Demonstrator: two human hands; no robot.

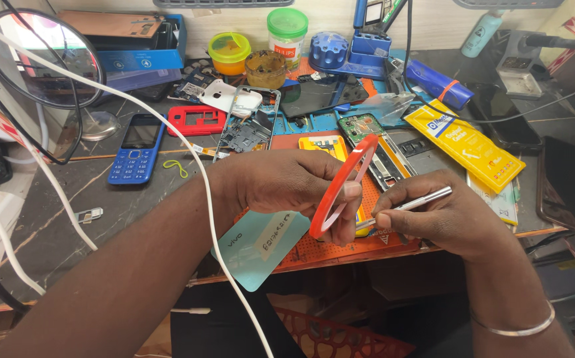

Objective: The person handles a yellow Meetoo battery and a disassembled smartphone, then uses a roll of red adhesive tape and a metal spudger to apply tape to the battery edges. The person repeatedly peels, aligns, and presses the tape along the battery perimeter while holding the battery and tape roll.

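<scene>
Dark marbled table point(49, 225) bearing an orange mat point(340, 248), a blue keypad phone point(137, 148), a red phone frame point(196, 120), a stripped phone chassis point(251, 126), a round mirror point(42, 59) on its stand, a yellow packet point(465, 142), a dark phone point(571, 185) at right, and jars point(287, 30) along the back edge.

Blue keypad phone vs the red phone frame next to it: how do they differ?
The blue phone looks whole, with screen and keypad in place; the red frame is a bare shell with cutouts. The blue phone lies lengthwise, pointing away from the person; the red frame lies sideways. The blue phone is longer and narrower. Both lie flat on the dark bench, away from both hands.
</scene>
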